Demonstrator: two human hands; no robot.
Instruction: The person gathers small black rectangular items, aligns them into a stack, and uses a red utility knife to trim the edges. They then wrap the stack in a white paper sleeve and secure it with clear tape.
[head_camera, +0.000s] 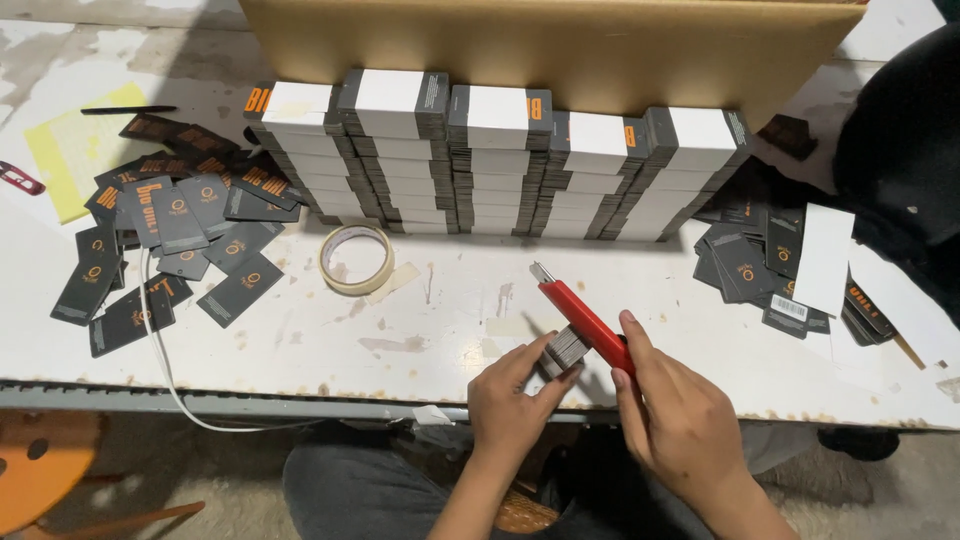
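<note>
Small stack of dark grey card tags (566, 348), edges toward me, sits pinched between the thumb and fingertips of my left hand (513, 398), just above the near edge of the worn white worktable (420, 330). My right hand (675, 415) is wrapped around a red utility knife (587, 320), fingers closed on its handle, with the short blade end pointing up and left, away from me. The knife's red body lies against the top of the stack.

Farther back on the table I see five tall piles of banded tag bundles (500, 165), each wrapped in white paper, standing side by side in front of a brown cardboard sheet (560, 45). A roll of cream masking tape (356, 258) lies flat just in front of the piles. Loose dark tags with orange print (180, 235) are scattered at the left, near a yellow paper sheet (75, 150). More loose tags (755, 265) lie at the right.
</note>
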